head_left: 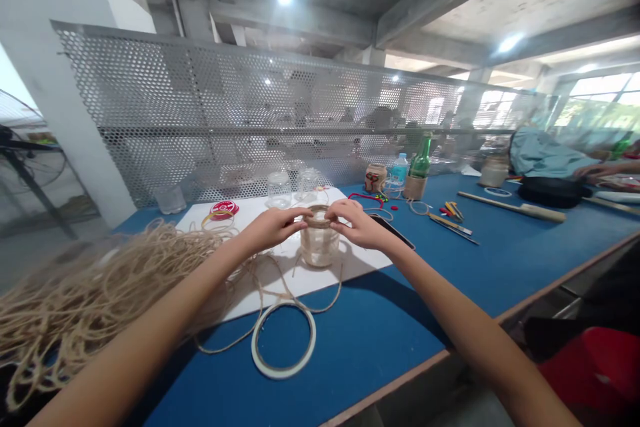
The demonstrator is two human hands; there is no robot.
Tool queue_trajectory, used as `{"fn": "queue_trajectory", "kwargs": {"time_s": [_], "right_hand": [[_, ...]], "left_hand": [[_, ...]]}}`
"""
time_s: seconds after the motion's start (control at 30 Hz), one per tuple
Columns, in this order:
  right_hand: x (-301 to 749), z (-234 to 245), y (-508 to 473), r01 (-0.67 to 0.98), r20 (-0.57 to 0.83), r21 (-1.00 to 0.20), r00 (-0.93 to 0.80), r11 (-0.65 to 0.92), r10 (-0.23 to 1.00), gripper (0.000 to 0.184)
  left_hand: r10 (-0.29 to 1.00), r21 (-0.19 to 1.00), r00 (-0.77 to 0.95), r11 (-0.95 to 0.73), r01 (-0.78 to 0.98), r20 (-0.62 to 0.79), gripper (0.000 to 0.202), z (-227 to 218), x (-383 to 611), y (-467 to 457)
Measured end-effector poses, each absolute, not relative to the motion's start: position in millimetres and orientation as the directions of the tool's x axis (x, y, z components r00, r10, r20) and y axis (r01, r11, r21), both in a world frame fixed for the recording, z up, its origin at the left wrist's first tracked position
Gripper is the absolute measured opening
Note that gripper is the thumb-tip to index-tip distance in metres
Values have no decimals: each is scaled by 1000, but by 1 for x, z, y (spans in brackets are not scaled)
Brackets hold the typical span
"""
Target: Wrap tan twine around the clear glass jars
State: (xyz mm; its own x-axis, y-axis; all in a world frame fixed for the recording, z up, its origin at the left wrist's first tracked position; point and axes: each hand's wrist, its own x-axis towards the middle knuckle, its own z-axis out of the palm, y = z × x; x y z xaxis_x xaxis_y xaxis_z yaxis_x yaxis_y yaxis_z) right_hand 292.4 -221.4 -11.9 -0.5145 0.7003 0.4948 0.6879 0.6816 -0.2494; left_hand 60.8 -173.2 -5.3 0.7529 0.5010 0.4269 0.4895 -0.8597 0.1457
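Observation:
A clear glass jar [320, 250] stands upright on a white sheet [240, 303], its neck wound with jute twine [319, 215]. From the left, my left hand [275, 227] pinches the twine-wrapped rim between thumb and fingers. On the opposite side of the rim, my right hand [357, 223] has its bent fingers and thumb closed at the twine. Whether the fingertips grip the twine alone or the glass too is hard to see. Loose twine trails from near the jar, passing over a roll of white tape [256, 343] in front.
A big heap of jute twine [115, 287] covers the left side. Behind the jar are two empty glass jars [279, 190] and a red roll [224, 209]. A green bottle [421, 159], a decorated jar [375, 178] and wooden sticks [510, 207] lie rightward. A co-worker's hand [595, 171] is far right.

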Motion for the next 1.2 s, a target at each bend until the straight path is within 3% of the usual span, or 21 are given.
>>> {"fn": "queue_trajectory", "kwargs": {"time_s": [0.23, 0.47, 0.9, 1.2], "right_hand": [[290, -12, -227, 709, 525, -265, -463, 654, 715, 9], [280, -13, -233, 702, 542, -198, -504, 684, 673, 12], [295, -11, -223, 665, 476, -283, -528, 691, 703, 9], [289, -9, -231, 691, 485, -272, -503, 670, 715, 19]], "left_hand": [[547, 159, 718, -829, 536, 430, 28, -8, 67, -178], [584, 192, 690, -804, 562, 428, 23, -10, 82, -191], [475, 177, 723, -874, 452, 501, 29, -8, 68, -179], [521, 210, 740, -852, 480, 425, 25, -5, 75, -189]]}}
